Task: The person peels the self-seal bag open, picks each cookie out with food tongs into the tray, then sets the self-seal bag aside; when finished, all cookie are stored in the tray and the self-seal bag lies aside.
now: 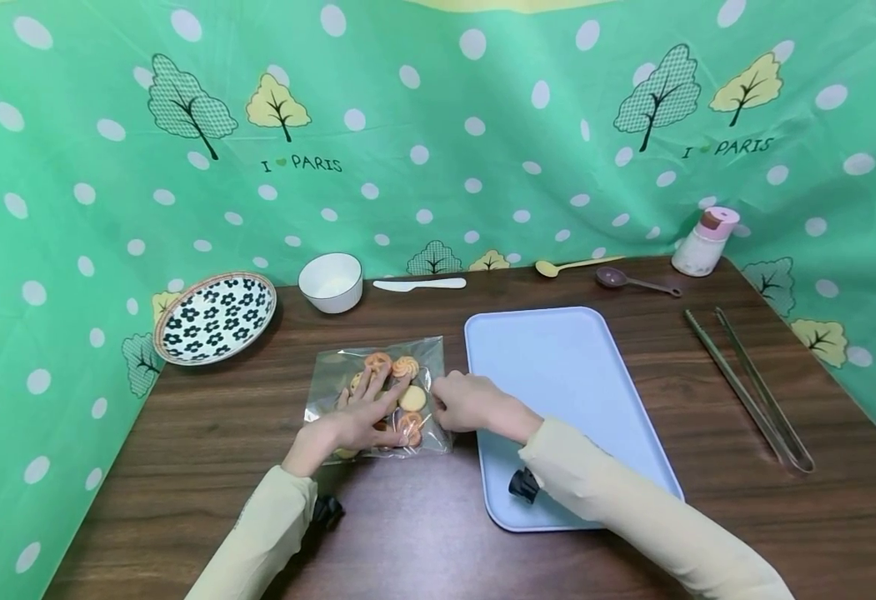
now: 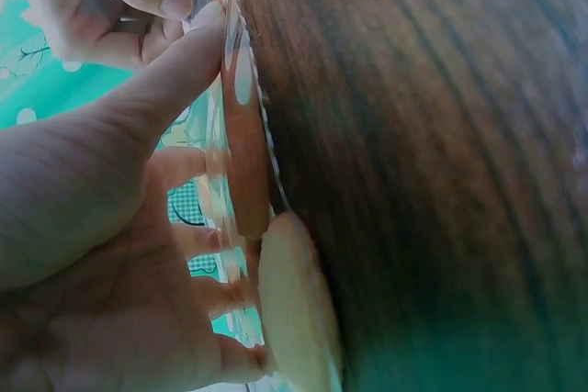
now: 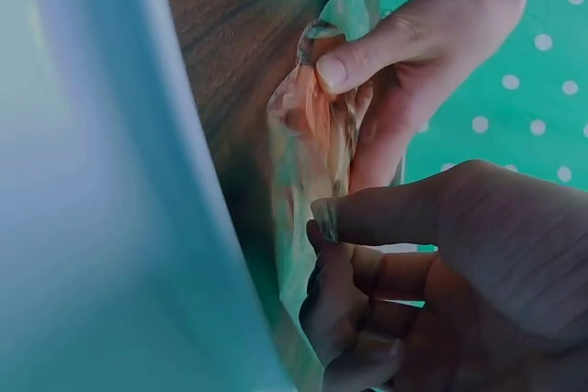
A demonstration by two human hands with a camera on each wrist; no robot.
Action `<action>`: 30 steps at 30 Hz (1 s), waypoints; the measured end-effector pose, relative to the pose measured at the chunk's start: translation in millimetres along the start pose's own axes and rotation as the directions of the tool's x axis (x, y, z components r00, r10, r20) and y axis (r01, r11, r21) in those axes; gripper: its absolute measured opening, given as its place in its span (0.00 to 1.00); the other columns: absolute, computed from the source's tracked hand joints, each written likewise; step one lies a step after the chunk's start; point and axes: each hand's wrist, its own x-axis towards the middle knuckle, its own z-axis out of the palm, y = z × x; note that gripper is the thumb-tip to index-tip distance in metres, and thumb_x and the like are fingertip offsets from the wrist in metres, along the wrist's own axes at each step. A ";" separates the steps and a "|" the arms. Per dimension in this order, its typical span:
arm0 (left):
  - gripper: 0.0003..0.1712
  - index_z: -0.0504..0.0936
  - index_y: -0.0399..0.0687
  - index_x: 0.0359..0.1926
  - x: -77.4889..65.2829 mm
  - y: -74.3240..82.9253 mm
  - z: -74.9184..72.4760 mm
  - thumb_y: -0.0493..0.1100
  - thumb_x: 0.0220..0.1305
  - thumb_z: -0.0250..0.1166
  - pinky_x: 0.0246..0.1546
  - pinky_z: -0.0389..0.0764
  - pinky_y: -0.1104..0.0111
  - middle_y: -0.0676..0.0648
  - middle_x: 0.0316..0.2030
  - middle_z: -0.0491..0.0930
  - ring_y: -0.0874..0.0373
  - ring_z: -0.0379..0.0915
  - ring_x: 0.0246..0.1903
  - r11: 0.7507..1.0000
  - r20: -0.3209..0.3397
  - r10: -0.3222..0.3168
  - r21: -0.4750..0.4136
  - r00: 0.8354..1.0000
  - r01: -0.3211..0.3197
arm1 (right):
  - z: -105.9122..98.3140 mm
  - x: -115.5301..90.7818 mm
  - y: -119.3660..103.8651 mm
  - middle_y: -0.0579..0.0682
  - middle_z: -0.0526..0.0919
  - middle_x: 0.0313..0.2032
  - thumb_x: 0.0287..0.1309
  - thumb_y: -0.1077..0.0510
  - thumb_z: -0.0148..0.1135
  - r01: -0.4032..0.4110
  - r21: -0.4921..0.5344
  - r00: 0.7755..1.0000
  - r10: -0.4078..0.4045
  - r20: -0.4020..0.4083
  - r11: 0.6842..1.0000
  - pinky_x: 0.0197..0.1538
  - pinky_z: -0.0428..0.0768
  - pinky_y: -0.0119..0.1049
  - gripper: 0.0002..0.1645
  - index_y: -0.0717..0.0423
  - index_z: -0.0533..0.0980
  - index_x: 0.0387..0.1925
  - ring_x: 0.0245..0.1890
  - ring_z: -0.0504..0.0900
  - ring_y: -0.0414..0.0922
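Observation:
A clear plastic bag of cookies [image 1: 430, 358] lies flat on the dark wooden table, left of the blue tray. Round, ring-shaped and swirled cookies [image 1: 412, 398] show through the film. My left hand [image 1: 355, 422] rests on top of the bag with its fingers spread over the cookies; in the left wrist view its fingertips press the film. At the bag's right edge, my right hand [image 1: 477, 402] pinches the plastic between thumb and curled fingers, seen closely in the right wrist view. Its forearm crosses above the tray.
The light blue tray [image 1: 558, 358] lies right of the bag, with metal tongs [image 1: 753, 392] farther right. Along the back stand a flower-patterned plate [image 1: 220, 318], white bowl [image 1: 331, 283], white knife [image 1: 419, 284], yellow spoon [image 1: 548, 268], purple spoon [image 1: 612, 277] and pink-topped bottle [image 1: 705, 242].

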 end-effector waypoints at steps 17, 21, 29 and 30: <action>0.50 0.41 0.53 0.74 -2.4 -2.8 0.4 0.55 0.62 0.62 0.60 0.36 0.35 0.38 0.72 0.27 0.40 0.18 0.69 1.000 0.000 0.018 -0.023 1.000 -0.018 | -9.6 -9.7 20.1 0.42 0.66 0.13 0.53 0.65 0.56 -0.062 0.129 0.998 0.063 0.003 0.990 0.19 0.60 0.32 0.16 0.49 0.68 0.13 0.14 0.62 0.39; 0.50 0.41 0.53 0.74 -2.6 -3.1 0.1 0.55 0.62 0.62 0.60 0.36 0.35 0.39 0.72 0.28 0.41 0.18 0.69 0.999 -0.003 0.016 -0.033 1.000 -0.016 | -11.0 -9.7 21.2 0.42 0.69 0.16 0.55 0.63 0.58 -0.044 0.153 0.999 0.043 0.010 0.987 0.20 0.63 0.32 0.13 0.50 0.71 0.17 0.16 0.66 0.39; 0.50 0.41 0.53 0.74 -1.5 -0.7 -2.1 0.55 0.61 0.62 0.59 0.37 0.34 0.39 0.72 0.28 0.40 0.18 0.69 0.999 0.001 0.016 -0.028 1.000 -0.016 | -17.7 -4.6 15.9 0.43 0.73 0.16 0.61 0.56 0.58 0.020 0.245 1.000 -0.022 0.006 0.969 0.19 0.64 0.31 0.12 0.51 0.72 0.22 0.15 0.68 0.37; 0.51 0.41 0.53 0.74 -1.4 -0.4 -2.2 0.55 0.61 0.62 0.59 0.37 0.34 0.39 0.72 0.28 0.40 0.18 0.69 0.999 0.002 0.018 -0.027 1.000 -0.018 | -17.3 -2.3 14.5 0.43 0.73 0.15 0.60 0.55 0.58 0.015 0.220 1.000 -0.014 -0.007 0.975 0.18 0.64 0.31 0.13 0.51 0.72 0.21 0.14 0.68 0.37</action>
